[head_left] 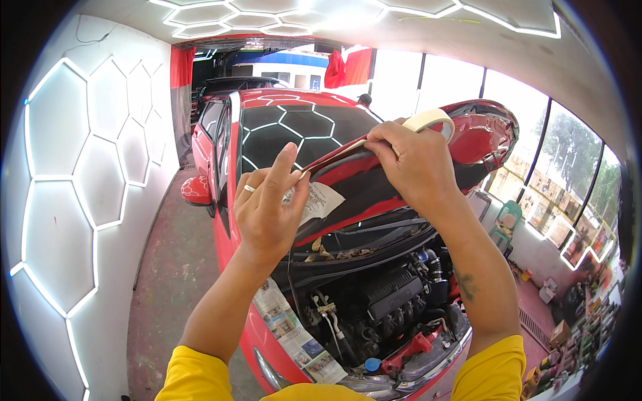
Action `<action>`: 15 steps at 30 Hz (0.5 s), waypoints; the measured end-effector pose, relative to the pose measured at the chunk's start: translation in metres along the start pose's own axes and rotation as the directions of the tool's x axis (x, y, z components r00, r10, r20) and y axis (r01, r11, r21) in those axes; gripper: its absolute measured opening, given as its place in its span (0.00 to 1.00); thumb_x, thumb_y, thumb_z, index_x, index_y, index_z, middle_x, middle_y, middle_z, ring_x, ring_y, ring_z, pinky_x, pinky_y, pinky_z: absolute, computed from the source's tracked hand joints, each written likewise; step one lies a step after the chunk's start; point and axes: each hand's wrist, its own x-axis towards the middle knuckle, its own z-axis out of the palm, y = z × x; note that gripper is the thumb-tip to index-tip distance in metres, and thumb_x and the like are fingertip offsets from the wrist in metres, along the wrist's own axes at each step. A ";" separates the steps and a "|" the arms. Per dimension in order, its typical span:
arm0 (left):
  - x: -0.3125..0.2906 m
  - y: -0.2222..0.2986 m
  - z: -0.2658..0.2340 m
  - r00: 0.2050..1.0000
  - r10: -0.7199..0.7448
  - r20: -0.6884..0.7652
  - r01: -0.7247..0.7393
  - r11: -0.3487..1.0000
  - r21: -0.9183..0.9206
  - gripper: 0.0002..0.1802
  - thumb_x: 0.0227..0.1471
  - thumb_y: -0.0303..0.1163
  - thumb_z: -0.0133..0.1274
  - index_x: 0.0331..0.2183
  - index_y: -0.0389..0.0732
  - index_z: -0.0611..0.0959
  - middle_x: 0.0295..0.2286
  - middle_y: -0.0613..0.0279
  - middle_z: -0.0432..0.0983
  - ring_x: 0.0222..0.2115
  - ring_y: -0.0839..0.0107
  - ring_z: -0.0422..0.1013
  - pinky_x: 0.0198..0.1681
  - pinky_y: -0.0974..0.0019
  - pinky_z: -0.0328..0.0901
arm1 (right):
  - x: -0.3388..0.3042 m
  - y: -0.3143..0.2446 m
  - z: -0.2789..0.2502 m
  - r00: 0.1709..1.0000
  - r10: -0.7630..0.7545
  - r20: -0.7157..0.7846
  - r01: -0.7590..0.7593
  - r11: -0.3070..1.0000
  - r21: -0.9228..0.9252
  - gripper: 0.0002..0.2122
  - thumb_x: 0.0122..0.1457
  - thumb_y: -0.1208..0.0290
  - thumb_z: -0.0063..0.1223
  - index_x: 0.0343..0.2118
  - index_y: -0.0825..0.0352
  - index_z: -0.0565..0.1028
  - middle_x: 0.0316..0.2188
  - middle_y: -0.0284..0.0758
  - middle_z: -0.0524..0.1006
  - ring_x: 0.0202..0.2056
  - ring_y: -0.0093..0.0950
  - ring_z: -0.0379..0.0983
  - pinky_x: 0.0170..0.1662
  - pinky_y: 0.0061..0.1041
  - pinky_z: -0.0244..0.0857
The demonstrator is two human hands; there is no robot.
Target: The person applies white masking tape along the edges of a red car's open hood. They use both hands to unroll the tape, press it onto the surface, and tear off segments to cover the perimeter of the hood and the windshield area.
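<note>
A roll of cream masking tape (421, 119) is in my right hand (420, 164), whose fingers and thumb are closed at the roll and its tape. From there a strip of tape (336, 156) runs to my left hand (271, 204) along the edge of the raised red car hood (368, 190). My left hand pinches near the strip's far end, its index finger pointing up. A piece of newspaper (324, 202) hangs at the hood edge beside my left fingers. My left palm is turned away, so the exact grip is partly hidden.
Below the hood lies the open engine bay (394, 294). More newspaper (297, 331) covers the left fender. A side mirror (196, 190) juts out toward the lit white wall (60, 227). At the right stand a green chair (508, 220) and a crowded row of bottles (588, 347).
</note>
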 end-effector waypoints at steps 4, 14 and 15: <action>0.001 0.002 0.000 1.000 0.029 0.010 -0.029 0.999 0.037 0.41 0.45 0.16 0.76 0.62 0.35 0.81 0.28 0.65 0.88 0.31 0.70 0.82 0.41 0.64 0.74 | -0.001 0.002 0.001 1.000 0.002 -0.002 -0.002 1.000 0.010 0.05 0.65 0.70 0.67 0.39 0.64 0.86 0.30 0.40 0.86 0.31 0.40 0.84 0.36 0.34 0.75; 0.003 -0.001 0.003 0.998 0.054 0.028 -0.056 0.997 0.057 0.45 0.46 0.16 0.76 0.65 0.35 0.78 0.25 0.67 0.84 0.31 0.71 0.81 0.42 0.63 0.75 | -0.002 0.008 0.006 0.999 -0.025 -0.029 0.025 1.000 0.010 0.06 0.66 0.66 0.65 0.36 0.62 0.83 0.27 0.41 0.84 0.32 0.44 0.83 0.35 0.43 0.74; 0.003 -0.004 0.003 0.999 0.047 0.015 -0.048 0.998 0.033 0.45 0.45 0.16 0.76 0.65 0.35 0.78 0.25 0.67 0.83 0.30 0.71 0.79 0.40 0.63 0.73 | -0.002 0.007 0.006 0.999 -0.026 -0.031 0.027 1.000 0.015 0.05 0.66 0.66 0.65 0.36 0.62 0.83 0.27 0.42 0.83 0.32 0.44 0.83 0.35 0.43 0.74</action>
